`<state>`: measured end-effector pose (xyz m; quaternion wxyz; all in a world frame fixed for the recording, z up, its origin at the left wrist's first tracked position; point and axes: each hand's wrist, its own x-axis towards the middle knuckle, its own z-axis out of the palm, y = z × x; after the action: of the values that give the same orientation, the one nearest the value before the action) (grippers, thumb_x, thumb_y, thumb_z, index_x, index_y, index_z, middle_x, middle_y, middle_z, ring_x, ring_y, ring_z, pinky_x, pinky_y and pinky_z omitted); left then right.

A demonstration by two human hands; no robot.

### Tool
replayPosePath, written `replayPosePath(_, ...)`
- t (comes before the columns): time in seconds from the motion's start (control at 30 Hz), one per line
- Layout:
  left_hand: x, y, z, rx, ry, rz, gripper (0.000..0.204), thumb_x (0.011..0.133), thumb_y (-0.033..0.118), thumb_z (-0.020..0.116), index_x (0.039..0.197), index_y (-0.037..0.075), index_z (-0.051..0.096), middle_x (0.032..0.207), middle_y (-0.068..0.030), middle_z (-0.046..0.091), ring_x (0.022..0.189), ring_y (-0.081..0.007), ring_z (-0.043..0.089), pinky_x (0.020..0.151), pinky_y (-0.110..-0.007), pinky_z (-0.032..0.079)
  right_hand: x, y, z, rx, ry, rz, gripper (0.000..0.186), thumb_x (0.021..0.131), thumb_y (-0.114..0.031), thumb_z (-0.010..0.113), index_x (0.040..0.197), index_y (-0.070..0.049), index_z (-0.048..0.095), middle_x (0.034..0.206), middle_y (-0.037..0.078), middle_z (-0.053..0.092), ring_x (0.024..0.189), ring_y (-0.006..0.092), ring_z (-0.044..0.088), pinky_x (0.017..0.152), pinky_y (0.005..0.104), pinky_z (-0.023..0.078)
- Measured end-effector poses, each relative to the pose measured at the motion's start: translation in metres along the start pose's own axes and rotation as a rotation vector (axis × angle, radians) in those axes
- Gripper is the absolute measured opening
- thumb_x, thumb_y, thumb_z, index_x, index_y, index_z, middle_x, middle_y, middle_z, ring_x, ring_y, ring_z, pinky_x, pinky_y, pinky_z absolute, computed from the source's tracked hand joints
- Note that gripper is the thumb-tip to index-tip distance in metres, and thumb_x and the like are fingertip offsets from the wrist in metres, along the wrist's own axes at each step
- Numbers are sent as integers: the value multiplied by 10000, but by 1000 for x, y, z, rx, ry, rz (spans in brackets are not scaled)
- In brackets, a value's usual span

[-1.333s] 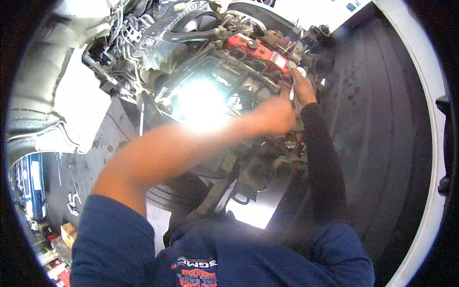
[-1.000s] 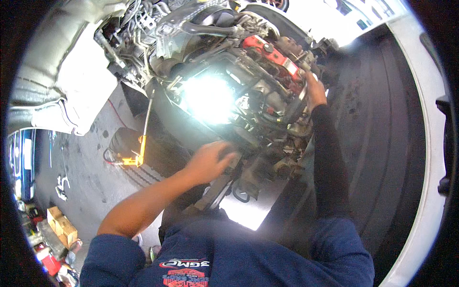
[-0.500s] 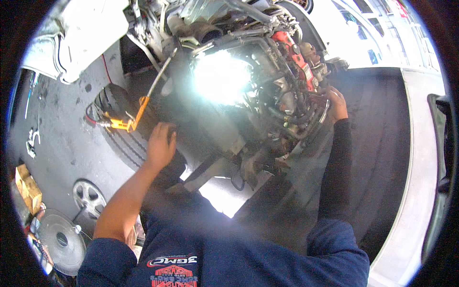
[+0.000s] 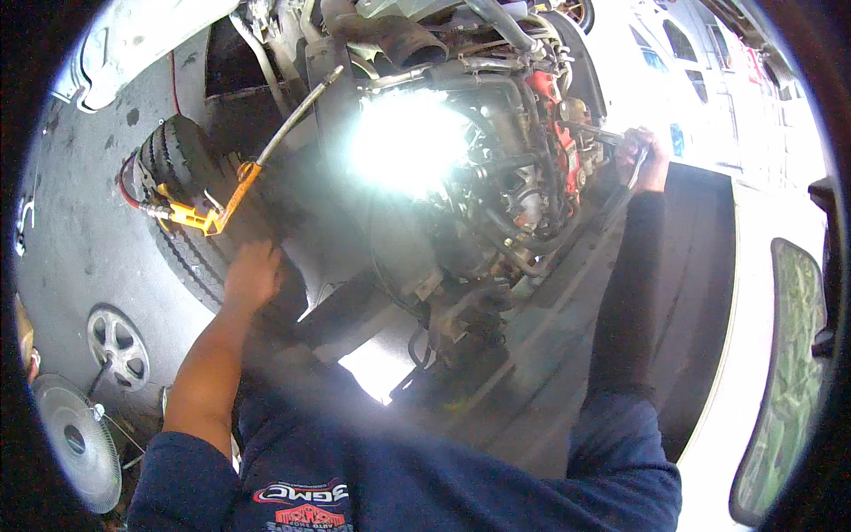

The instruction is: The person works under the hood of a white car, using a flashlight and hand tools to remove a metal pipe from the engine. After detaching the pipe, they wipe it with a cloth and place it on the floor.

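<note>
My right hand is closed around a shiny metal hand tool, possibly pliers, at the engine's right side. One slim end of it reaches left toward the red engine part; another shiny length shows below the fingers. My left hand is beside the black tire, blurred and in shadow. Its fingers look bent, but whether they hold anything is not visible. The exposed engine fills the middle, with hoses and pipes. A glaring light washes out part of it.
An orange air gun with a long metal nozzle and a red hose lies across the tire. At the left are a wheel cover and a fan. A dark mat covers the right side, beside a white body panel.
My right hand has risen and moved slightly right, away from the engine's lower right edge, and the metal tool now shows clearly. My left hand has moved left. The view has shifted.
</note>
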<state>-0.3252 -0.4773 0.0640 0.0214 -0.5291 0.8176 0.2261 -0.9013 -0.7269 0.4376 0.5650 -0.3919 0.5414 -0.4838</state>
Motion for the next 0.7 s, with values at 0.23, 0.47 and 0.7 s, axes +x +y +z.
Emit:
replayPosePath(0.23, 6, -1, -7, 34, -132, -35, 505, 895, 318, 710, 1322, 59, 635, 1456, -169, 554, 1338, -362, 507, 1158, -494, 381, 59, 15, -18, 211, -153, 136, 129, 901, -152, 641, 911, -138, 513, 785, -19, 479, 620, 82, 464, 492, 208, 385)
replayPosePath(0.47, 6, 3, -7, 39, -165, -44, 508, 913, 335, 693, 1342, 69, 629, 1497, -171, 542, 1416, -353, 467, 1208, -489, 340, 83, 6, -65, 527, -260, 454, 156, 962, -144, 607, 883, -61, 501, 772, 25, 525, 537, 78, 469, 470, 226, 441)
replayPosePath(0.7, 3, 1, -2, 43, -118, -32, 488, 912, 347, 689, 1305, 61, 648, 1479, -171, 561, 1405, -361, 475, 1203, -494, 342, 62, 31, -88, 708, -81, 365, 156, 956, -137, 594, 877, -38, 504, 762, 19, 536, 528, 62, 492, 453, 208, 415)
